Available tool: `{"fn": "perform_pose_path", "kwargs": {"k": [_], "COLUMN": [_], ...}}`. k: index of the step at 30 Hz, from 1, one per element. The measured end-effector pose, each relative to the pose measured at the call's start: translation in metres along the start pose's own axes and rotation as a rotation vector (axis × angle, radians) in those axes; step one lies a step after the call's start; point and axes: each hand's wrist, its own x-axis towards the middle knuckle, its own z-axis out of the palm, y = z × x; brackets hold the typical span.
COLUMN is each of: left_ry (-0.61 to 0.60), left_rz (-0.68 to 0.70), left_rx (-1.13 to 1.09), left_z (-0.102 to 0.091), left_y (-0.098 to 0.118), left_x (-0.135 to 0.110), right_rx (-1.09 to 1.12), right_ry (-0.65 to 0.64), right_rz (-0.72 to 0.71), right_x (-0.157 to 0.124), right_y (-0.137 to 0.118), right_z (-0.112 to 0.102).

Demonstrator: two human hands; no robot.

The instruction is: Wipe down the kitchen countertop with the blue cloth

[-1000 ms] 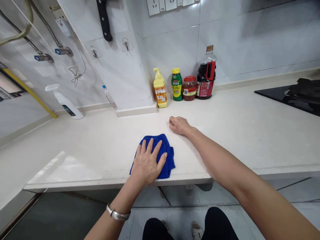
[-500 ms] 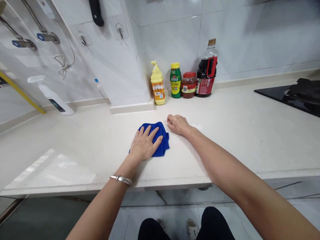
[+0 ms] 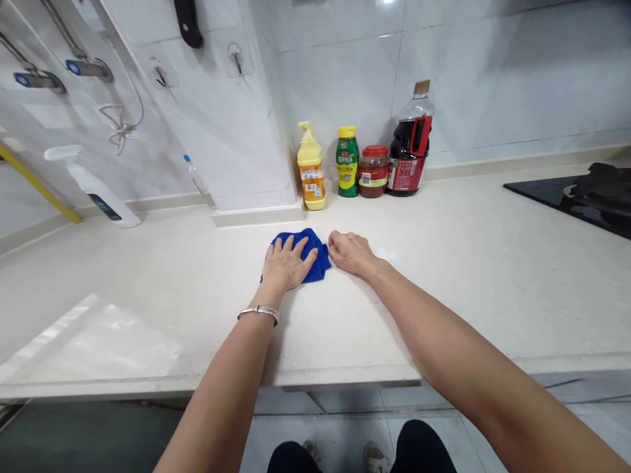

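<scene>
Shifted since the earlier frame: the rumpled blue fabric cloth (image 3: 316, 269) and bare left hand (image 3: 286, 268) are farther up the long off-white countertop (image 3: 197, 276), cloth corner now just beside the bare right hand (image 3: 349, 252), contact uncertain. Left hand lies flat on the cloth, fingers spread; right hand is curled into a fist, contents, if any, not visible; step judged to be 1 wiping stroke, next move calling for steady palm pressure. Cloth's middle hidden under palm; black-handled knife (image 3: 189, 25) cut off above, flat black hob (image 3: 542, 190) at right.
</scene>
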Motion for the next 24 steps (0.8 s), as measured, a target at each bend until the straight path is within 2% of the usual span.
{"fn": "perform_pose_path", "kwargs": {"k": [15, 24], "left_ry": [0.050, 0.015], "left_rz": [0.005, -0.067], "left_rx": [-0.027, -0.023], "left_z": [0.006, -0.001], "left_y": [-0.008, -0.001], "left_x": [0.033, 0.027], "right_rx": [-0.020, -0.036], "right_ry": [0.015, 0.014], "right_rz": [0.025, 0.018], "right_x": [0.004, 0.005], "right_y": [-0.003, -0.003], "right_z": [0.000, 0.000]}}
